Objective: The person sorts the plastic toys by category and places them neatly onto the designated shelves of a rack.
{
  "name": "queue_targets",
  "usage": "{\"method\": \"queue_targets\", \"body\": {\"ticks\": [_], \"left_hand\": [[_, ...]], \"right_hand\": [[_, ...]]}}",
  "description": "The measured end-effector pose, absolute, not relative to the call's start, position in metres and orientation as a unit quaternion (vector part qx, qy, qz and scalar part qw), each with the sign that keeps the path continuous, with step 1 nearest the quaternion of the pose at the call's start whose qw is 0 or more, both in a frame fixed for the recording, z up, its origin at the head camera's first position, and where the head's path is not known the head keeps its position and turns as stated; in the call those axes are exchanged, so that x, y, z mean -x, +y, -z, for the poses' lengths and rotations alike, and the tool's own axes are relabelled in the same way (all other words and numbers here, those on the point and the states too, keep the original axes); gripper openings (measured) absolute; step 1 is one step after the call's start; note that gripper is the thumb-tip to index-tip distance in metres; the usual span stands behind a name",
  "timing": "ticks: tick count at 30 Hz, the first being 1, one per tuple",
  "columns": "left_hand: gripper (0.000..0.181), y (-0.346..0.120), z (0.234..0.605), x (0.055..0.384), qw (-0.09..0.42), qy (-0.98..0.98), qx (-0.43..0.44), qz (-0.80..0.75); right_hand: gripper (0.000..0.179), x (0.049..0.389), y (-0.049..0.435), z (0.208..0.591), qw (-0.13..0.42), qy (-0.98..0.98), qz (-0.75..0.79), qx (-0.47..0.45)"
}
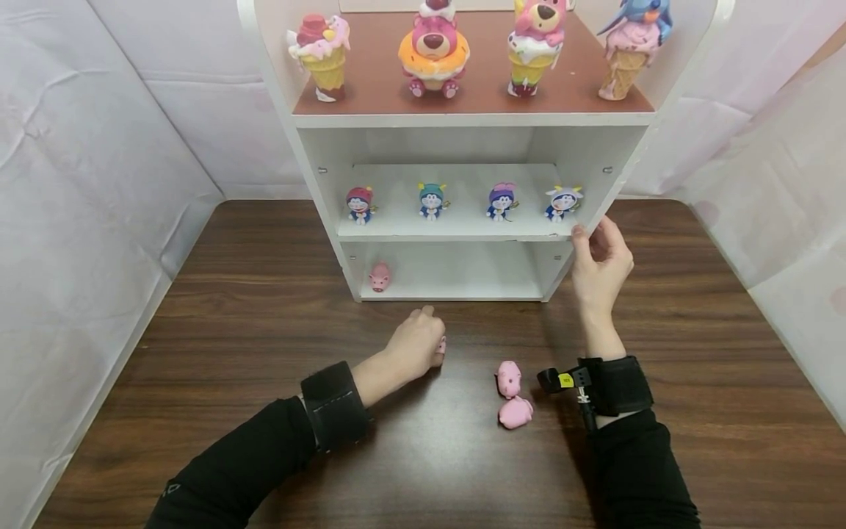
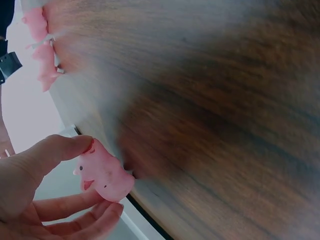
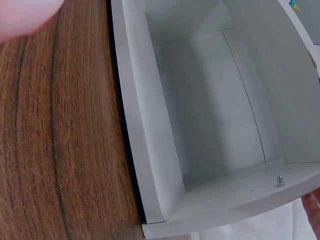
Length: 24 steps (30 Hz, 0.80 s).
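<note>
My left hand [image 1: 411,345] pinches a small pink pig figurine [image 2: 107,175] between thumb and fingers, low over the table in front of the shelf unit. In the head view the hand covers most of that pig. My right hand [image 1: 601,264] grips the right side panel of the white shelf unit [image 1: 472,122], its thumb at the front edge and its fingers around the outside. Two more pink pigs, one [image 1: 509,379] just behind the other [image 1: 515,413], lie on the table between my arms. Another pig [image 1: 380,277] stands at the left end of the bottom shelf.
Several small blue figures in coloured hats, such as the red-hatted one [image 1: 360,205], line the middle shelf. Larger ice-cream and bear figures, including one with an orange ring [image 1: 433,53], stand on the brown top shelf. White sheets [image 1: 86,162] flank the wooden table [image 1: 251,323].
</note>
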State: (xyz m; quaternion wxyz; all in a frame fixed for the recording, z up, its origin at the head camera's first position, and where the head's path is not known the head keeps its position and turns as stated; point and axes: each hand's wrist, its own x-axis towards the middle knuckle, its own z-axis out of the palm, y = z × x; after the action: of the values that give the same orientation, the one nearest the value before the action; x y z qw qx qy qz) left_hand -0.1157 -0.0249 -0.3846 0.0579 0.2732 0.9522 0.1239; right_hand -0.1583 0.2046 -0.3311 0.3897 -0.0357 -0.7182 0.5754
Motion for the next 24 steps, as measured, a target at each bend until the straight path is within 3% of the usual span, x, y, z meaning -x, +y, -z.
{"method": "queue_targets", "body": {"ticks": [5,24], "left_hand": [[0.023,-0.026,0.386,0.118,0.054,0.948,-0.285,-0.129],[0.019,-0.032,0.381,0.154,0.004,0.944,-0.288,-0.161]], "right_hand": [[0.024,0.158,0.204,0.331,0.39,-0.719,-0.573,0.039],[0.024,0.158,0.204,0.331,0.385,-0.722,-0.574,0.039]]}}
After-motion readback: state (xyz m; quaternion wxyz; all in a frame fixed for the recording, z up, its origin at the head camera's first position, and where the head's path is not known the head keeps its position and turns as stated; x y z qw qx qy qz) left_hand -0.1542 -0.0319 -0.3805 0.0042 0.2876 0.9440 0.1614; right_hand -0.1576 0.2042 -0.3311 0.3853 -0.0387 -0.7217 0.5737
